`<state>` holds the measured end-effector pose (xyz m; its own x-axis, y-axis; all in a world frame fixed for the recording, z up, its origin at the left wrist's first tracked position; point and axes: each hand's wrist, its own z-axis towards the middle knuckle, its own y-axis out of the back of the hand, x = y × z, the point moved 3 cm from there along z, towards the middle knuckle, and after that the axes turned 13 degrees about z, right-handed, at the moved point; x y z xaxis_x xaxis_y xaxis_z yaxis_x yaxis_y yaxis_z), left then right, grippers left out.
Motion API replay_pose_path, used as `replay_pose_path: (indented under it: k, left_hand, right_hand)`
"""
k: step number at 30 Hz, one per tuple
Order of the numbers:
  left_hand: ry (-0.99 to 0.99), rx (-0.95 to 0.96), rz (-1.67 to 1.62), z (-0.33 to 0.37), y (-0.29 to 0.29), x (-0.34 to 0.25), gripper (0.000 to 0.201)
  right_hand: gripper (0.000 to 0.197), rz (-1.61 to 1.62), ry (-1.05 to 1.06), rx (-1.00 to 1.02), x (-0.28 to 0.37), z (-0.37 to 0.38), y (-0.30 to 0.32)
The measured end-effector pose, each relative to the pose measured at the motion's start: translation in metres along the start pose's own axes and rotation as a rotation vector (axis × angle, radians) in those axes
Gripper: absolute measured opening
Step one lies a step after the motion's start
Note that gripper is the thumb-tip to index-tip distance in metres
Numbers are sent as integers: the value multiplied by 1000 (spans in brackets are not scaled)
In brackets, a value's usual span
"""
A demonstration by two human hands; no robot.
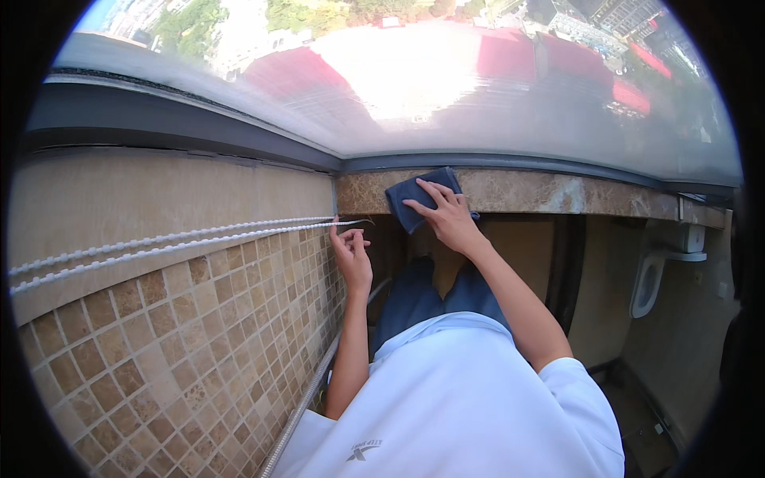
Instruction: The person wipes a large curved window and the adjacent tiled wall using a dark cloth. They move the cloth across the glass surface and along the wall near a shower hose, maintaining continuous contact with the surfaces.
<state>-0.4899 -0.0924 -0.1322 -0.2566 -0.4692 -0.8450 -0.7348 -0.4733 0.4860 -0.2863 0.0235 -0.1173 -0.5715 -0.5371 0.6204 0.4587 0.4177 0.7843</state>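
Observation:
A folded dark blue cloth (pixel 414 196) lies against the brown marble window sill (pixel 522 190), part of it hanging over the near edge. My right hand (pixel 448 217) is on this cloth, its fingers spread across the top and gripping it. To the left, my left hand (pixel 351 253) is raised beside the tiled wall. Its index finger points up and touches a white beaded blind cord (pixel 199 239), while the other fingers are loosely bent and apart. Two strands of the cord run from the far left of the view toward that fingertip.
Beyond the sill is a large window (pixel 414 119) with a grey frame (pixel 263 131). Mosaic tiles (pixel 183 342) cover the wall on my left, with a metal hose (pixel 301 402) along it. A white toilet (pixel 647 283) stands at the right.

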Motion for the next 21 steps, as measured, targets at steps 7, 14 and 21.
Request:
replay_pose_path:
  k: [7,14,21]
  left_hand:
    - [-23,-19,-11,5,1,8,42]
    - [4,167,80,-7,16,-11,20]
    - [128,91,93,-46,22,8,28]
  right_hand:
    - [50,-33,-167,-116,-56,-45,36]
    - [52,-90,-104,-157,18,18,-30]
    - [55,122,93,-182,80,89,-85]
